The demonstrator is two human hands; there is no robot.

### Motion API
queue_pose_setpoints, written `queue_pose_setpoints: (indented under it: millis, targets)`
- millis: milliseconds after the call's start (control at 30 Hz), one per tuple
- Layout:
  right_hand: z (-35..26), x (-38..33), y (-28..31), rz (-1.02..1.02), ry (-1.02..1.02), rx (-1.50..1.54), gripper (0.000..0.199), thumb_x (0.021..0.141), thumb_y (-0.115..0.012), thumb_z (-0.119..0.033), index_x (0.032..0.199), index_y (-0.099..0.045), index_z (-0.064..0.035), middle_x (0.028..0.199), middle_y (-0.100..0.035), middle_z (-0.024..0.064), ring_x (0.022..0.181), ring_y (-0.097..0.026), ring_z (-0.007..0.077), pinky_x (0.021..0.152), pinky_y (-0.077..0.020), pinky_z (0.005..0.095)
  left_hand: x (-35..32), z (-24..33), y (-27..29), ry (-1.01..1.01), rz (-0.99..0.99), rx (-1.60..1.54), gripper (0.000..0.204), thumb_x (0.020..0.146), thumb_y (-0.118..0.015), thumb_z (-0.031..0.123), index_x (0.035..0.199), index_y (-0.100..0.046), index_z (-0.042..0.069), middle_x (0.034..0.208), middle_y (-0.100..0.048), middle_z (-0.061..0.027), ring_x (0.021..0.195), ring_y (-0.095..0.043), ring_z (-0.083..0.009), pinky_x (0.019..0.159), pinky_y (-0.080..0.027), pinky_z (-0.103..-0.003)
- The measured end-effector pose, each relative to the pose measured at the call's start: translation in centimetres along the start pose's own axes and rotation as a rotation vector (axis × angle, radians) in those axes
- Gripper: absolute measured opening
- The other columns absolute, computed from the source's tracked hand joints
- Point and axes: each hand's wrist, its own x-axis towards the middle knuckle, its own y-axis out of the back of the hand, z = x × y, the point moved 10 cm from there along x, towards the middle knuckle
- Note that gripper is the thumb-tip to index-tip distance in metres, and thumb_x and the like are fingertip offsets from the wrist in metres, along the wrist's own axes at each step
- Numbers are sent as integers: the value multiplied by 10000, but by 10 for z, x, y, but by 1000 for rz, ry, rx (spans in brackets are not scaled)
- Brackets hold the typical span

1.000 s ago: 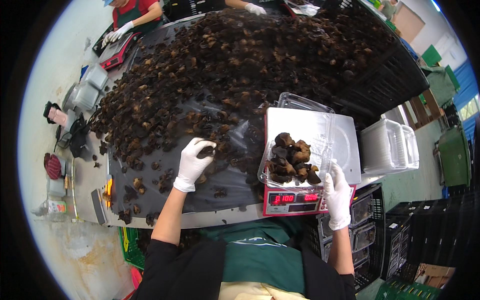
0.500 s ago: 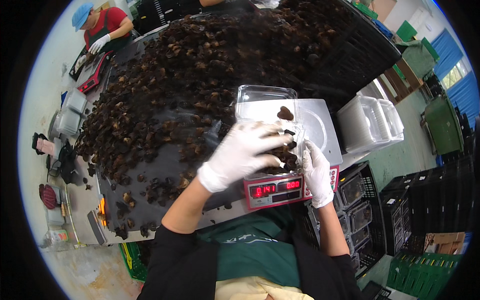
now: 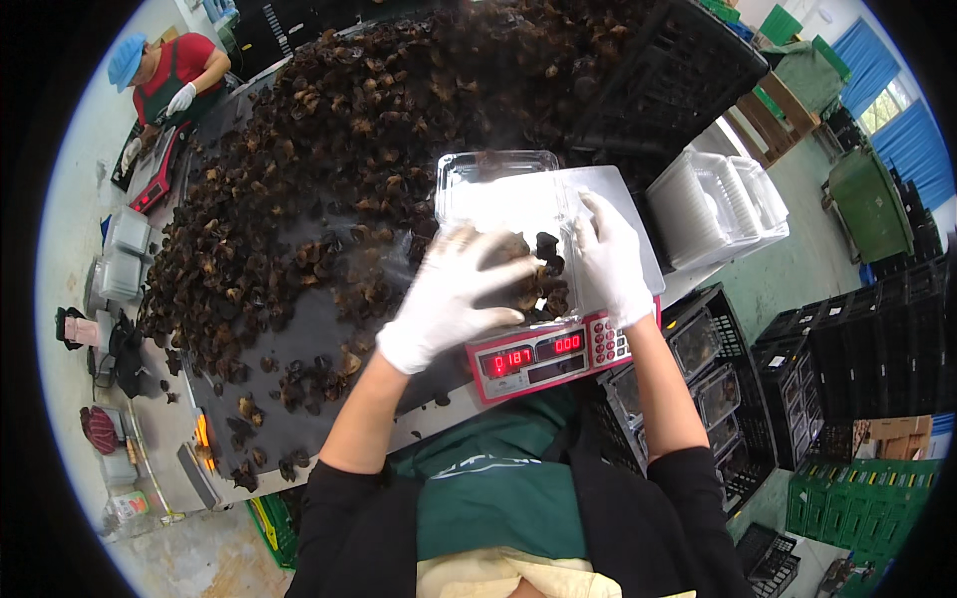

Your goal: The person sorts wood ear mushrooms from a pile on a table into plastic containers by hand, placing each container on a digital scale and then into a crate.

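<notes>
Dark dried mushrooms [image 3: 329, 179] cover the table. At its near edge, the scale [image 3: 548, 354] carries a clear clamshell box [image 3: 503, 199]. Both hands have come onto it: left hand [image 3: 454, 294] spread flat over the contents, right hand [image 3: 613, 259] now pressing the lid, suggesting closing.

Bright even daylight, fisheye-bent edges, slight motion blur

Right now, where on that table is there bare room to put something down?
Bare dark sheet lies left of the scale, with only scattered pieces beside the left hand. Farther up, the mushroom heap is crowded. The clear container and right hand fill the scale.
</notes>
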Motion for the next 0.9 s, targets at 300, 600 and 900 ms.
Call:
queue_pose_setpoints:
  millis: [300,600,900]
  targets:
    - [-54,86,-85,-402,188,-116,479,883,-664,-278,1263,-565,-4,1156,-641,220,1068,-623,380,918,-508,432,4,-8,7,-29,38,-287,502,809,-753,345,1261,-665,143,1431,-512,-110,1362,-422,-314,1132,-326,-449]
    - [-75,123,-158,-323,381,-156,134,825,-657,-134,830,-705,-9,828,-699,217,801,-704,361,734,-565,406,-42,-125,29,475,429,-224,222,904,-686,110,1111,-713,33,1133,-698,-110,1071,-642,-227,954,-485,-321]
    - [-137,158,-105,-409,207,531,212,959,-598,-118,1091,-604,47,809,-687,122,690,-659,153,642,-521,301,-9,-165,-15,694,360,-561,625,837,-611,2,1444,-494,91,1323,-614,-160,1222,-569,-241,1043,-423,-338]
